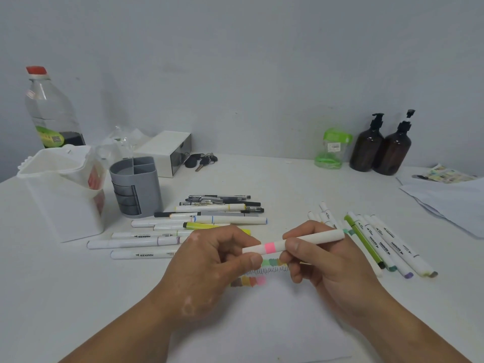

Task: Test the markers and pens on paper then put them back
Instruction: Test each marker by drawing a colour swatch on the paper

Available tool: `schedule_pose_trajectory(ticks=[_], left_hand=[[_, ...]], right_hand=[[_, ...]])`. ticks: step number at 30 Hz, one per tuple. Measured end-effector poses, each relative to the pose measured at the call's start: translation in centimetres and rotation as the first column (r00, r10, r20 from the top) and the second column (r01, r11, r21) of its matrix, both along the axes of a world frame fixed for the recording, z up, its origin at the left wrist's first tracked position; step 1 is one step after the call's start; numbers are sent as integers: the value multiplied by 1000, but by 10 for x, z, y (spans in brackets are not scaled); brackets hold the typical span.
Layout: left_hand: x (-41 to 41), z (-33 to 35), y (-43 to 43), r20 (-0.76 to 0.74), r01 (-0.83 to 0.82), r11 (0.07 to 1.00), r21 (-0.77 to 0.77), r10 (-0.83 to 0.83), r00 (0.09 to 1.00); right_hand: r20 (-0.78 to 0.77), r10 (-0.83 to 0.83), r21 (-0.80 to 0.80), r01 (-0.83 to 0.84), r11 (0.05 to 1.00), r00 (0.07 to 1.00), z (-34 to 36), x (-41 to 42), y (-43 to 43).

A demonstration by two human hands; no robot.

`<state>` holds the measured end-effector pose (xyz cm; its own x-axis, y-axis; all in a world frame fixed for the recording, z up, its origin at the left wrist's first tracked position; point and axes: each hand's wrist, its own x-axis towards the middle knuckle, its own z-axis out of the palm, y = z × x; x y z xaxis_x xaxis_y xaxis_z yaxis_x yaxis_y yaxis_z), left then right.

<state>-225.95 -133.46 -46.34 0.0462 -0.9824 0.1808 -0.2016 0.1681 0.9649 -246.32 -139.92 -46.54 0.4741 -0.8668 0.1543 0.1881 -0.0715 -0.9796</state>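
- The tabletop [288, 179] is white and carries everything; a paper [262, 310] lies at its near edge, white on white, so its borders are hard to see.
- A white bin [65, 195] and a grey holder [136, 187] stand toward the left edge; both look like places for returning pens, though which pens go where I cannot tell.
- One pile of pens [199, 218] lies beside the holder; a second row [379, 242] lies fanned toward the right.
- The left hand [209, 260] and right hand [322, 260] both grip one marker [296, 242] with a pink band, held level just above the paper's swatches [248, 280].
- The left grip pinches the end piece, seemingly a cap; the right grip closes on the barrel.
- Risks, as I judge them: a half-seated cap would let the tip dry out; a bare tip could smear the fingers [255, 260] or the swatches; dropping it into the wrong pile would mix tested with untested.
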Motion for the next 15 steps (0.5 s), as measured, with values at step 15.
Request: schedule_pose_trajectory(ticks=[15], left_hand=[[0, 2, 5, 56, -21, 993, -114, 28, 998]], right_hand=[[80, 7, 179, -21, 984, 997, -4, 6, 5]])
